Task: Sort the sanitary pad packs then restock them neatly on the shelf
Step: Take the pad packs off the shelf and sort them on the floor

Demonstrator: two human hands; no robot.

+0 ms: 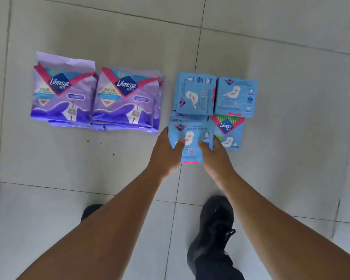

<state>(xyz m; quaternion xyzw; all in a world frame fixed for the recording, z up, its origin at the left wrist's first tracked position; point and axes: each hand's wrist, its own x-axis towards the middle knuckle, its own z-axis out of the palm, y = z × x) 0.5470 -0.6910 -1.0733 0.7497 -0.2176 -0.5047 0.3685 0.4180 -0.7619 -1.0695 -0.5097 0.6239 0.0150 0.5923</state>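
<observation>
both hands, left hand (166,150) and right hand (214,153), gripping a blue pack (191,141) at near blue stacks; purple packs (95,93) grouped left, sorting seemingly nearly done, shelving not begun.

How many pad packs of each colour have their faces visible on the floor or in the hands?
Purple Libresse packs: 2 on top, the left one and the right one; edges of more show beneath, uncounted.
Blue Libresse packs: 4, at and one held by both hands.
Total: 6
</observation>
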